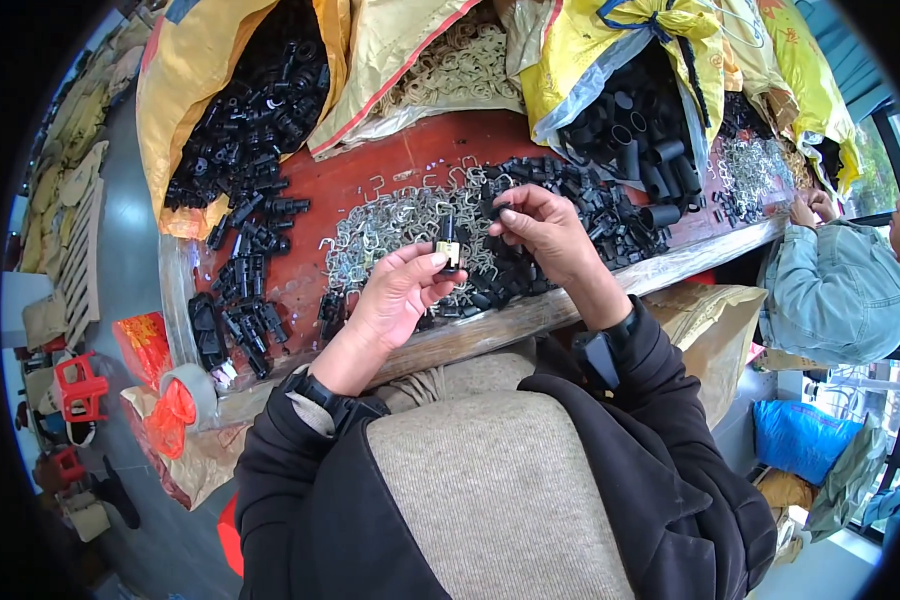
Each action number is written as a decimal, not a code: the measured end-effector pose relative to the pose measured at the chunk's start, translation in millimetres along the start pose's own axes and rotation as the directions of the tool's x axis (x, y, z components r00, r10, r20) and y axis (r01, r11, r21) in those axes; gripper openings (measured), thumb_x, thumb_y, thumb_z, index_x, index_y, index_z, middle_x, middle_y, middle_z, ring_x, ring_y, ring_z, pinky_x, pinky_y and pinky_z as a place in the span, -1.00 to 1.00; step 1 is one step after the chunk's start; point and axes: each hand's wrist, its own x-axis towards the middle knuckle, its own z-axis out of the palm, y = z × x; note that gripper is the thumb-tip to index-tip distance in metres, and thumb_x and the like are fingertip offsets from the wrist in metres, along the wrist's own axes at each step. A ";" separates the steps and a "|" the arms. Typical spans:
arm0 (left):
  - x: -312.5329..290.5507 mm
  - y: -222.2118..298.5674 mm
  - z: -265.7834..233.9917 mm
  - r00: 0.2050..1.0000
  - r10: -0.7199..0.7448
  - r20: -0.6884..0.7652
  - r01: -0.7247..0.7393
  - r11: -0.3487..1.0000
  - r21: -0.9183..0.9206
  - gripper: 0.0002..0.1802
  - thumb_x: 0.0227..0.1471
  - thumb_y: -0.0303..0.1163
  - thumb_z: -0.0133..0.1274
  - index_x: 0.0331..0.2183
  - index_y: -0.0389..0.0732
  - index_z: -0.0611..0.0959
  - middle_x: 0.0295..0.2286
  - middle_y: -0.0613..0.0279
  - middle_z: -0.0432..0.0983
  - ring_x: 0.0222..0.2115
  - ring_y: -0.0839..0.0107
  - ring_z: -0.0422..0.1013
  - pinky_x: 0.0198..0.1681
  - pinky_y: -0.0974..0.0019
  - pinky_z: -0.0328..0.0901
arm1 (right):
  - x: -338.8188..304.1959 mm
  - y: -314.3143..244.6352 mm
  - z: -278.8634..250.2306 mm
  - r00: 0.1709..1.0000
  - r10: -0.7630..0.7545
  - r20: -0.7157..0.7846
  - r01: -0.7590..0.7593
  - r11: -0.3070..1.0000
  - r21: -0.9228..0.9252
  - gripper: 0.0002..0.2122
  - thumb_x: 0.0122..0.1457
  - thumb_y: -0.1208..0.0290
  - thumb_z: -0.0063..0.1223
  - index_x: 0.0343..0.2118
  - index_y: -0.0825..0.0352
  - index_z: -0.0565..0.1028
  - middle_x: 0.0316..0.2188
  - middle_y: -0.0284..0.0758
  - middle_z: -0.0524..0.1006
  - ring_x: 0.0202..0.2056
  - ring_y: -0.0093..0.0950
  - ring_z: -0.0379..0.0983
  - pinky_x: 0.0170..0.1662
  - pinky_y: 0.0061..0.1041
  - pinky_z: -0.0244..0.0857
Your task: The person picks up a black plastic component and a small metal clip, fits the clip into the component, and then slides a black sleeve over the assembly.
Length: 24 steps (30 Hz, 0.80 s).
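Observation:
My left hand [398, 292] pinches a small black cylindrical plastic part [449, 228] with a pale yellowish band round its lower portion, held upright. To its right, my right hand [548, 236] has thumb and forefinger closed on a small dark piece [494, 209], mostly covered by the fingers. The two held pieces are apart. Beneath and beyond both hands spreads a heap of bent silvery metal hooks [385, 225]. Small black plastic pieces [602, 205] lie heaped just right of my right hand. More black parts [255, 275] form a strip at the table's left.
Open sacks stand along the far side: one with black fittings [285, 100], one with beige rings [465, 65], one with black tubes [630, 140]. The red table [315, 180] has a plastic-wrapped front edge [530, 312]. A co-worker [835, 285] sits at the right. A tape roll [192, 392] hangs front left.

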 end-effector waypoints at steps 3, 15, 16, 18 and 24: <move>-8.7 -2.1 -0.9 1.000 0.017 -0.021 -0.018 1.000 -0.004 -0.77 -0.16 -0.48 0.01 -0.35 -0.33 0.45 -0.44 0.14 0.45 -0.44 0.39 0.42 -0.41 0.53 0.34 | -4.2 3.4 11.9 0.996 -0.084 0.037 0.085 0.995 -0.046 -0.86 -0.04 0.58 -0.05 -0.36 0.38 0.41 -0.52 -0.38 0.42 -0.51 -0.66 0.35 -0.45 -0.73 0.21; -45.2 -10.2 6.0 0.992 0.113 -0.051 -0.114 0.993 -0.034 -0.78 -0.14 -0.47 0.02 -0.34 -0.31 0.46 -0.44 0.21 0.45 -0.44 0.43 0.41 -0.42 0.56 0.33 | -38.3 8.3 61.0 0.593 -0.709 0.381 0.723 0.262 -0.639 -0.84 -0.12 0.66 -0.01 -0.40 0.39 0.42 -0.57 -0.39 0.39 -0.55 -0.63 0.34 -0.55 -0.67 0.24; -47.0 -11.0 6.1 0.993 0.108 -0.042 -0.109 0.994 -0.026 -0.77 -0.14 -0.47 0.02 -0.34 -0.31 0.46 -0.44 0.22 0.44 -0.44 0.44 0.41 -0.42 0.56 0.32 | -41.7 9.2 60.0 0.723 -0.621 0.303 0.658 0.484 -0.577 -0.85 -0.10 0.64 -0.02 -0.40 0.40 0.41 -0.57 -0.39 0.39 -0.56 -0.62 0.33 -0.55 -0.68 0.23; -49.8 -12.2 6.1 0.994 0.105 -0.032 -0.105 0.994 -0.017 -0.77 -0.15 -0.47 0.02 -0.34 -0.31 0.46 -0.44 0.22 0.44 -0.44 0.44 0.41 -0.42 0.57 0.32 | -46.5 11.8 57.4 0.916 -0.348 0.198 0.399 0.834 -0.382 -0.86 -0.07 0.62 -0.04 -0.38 0.42 0.39 -0.58 -0.39 0.39 -0.59 -0.61 0.32 -0.56 -0.68 0.22; -55.4 -19.0 4.1 0.995 0.088 -0.050 -0.088 0.996 0.005 -0.77 -0.15 -0.48 0.02 -0.33 -0.30 0.46 -0.41 0.23 0.44 -0.44 0.45 0.41 -0.41 0.56 0.32 | -50.4 22.9 52.4 0.942 -0.234 0.241 0.204 0.968 0.143 -0.88 0.01 0.55 -0.11 -0.37 0.44 0.35 -0.60 -0.41 0.37 -0.63 -0.67 0.26 -0.56 -0.74 0.17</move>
